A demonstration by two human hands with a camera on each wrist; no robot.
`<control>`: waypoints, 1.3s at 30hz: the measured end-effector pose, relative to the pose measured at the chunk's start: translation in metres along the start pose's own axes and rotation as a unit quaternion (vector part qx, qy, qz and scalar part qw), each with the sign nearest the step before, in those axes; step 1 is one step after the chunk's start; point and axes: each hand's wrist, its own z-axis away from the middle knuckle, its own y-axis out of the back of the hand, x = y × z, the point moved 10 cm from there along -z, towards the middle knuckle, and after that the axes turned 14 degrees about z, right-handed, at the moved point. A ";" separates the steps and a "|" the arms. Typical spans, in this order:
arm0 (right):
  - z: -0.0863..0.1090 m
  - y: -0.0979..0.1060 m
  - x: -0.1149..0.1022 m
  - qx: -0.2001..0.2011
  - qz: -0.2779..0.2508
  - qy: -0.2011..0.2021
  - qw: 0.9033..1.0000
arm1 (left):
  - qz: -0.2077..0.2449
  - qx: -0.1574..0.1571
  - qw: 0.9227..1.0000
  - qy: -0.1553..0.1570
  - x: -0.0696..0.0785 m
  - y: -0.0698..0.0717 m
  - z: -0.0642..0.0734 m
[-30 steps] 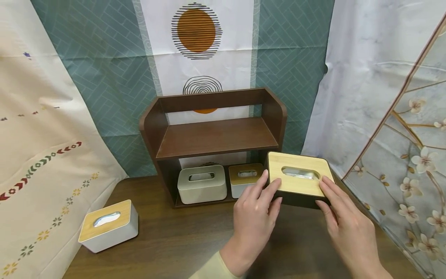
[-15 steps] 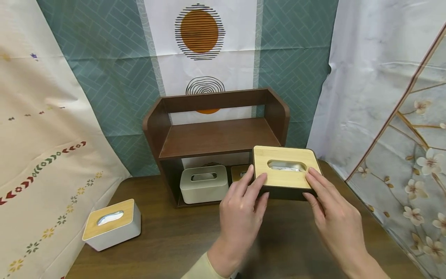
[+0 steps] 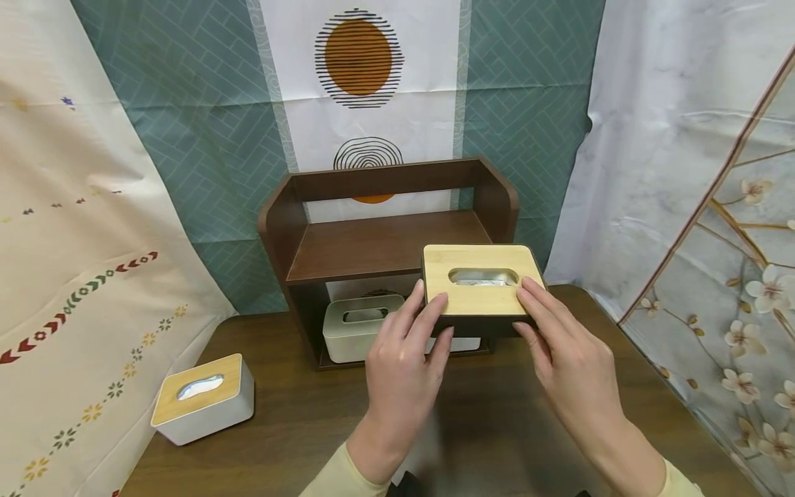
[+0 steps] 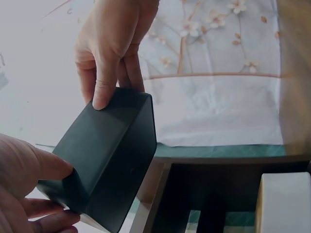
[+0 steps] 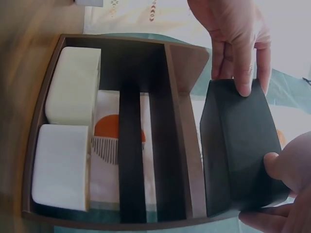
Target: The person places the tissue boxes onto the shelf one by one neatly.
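Note:
A black tissue box with a pale wooden lid [image 3: 478, 302] is held in the air before the right part of the brown two-tier shelf [image 3: 379, 241]. My left hand [image 3: 400, 373] grips its left end, fingers on the lid and thumb on the black side. At the opposite end my right hand [image 3: 571, 366] pinches it the same way. Both wrist views show the black body [image 4: 107, 145] between the two hands. A grey-green tissue box [image 3: 348, 342] stands on the lower tier, partly covered by my left hand. Beside it, a white tissue box [image 5: 60, 167] is mostly hidden in the head view.
A white tissue box with a wooden lid [image 3: 205, 400] sits on the wooden table [image 3: 298, 442] at the left. Patterned cloths hang behind and at both sides. The upper tier [image 3: 373, 241] of the shelf has a bare brown surface.
Both hands have carried the black tissue box leftward and slightly up, from right of the shelf to in front of it. It now covers most of the white box on the lower tier.

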 end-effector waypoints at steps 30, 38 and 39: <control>-0.073 -0.049 -0.013 0.023 -0.029 0.083 0.996 | -0.013 0.005 1.000 0.021 -0.050 0.014 -0.051; -0.088 -0.067 -0.006 0.011 -0.028 0.082 0.996 | -0.018 -0.015 0.999 0.043 -0.071 0.000 -0.062; -0.090 -0.070 -0.005 0.009 -0.028 0.081 0.996 | -0.018 -0.017 0.999 0.046 -0.073 -0.002 -0.064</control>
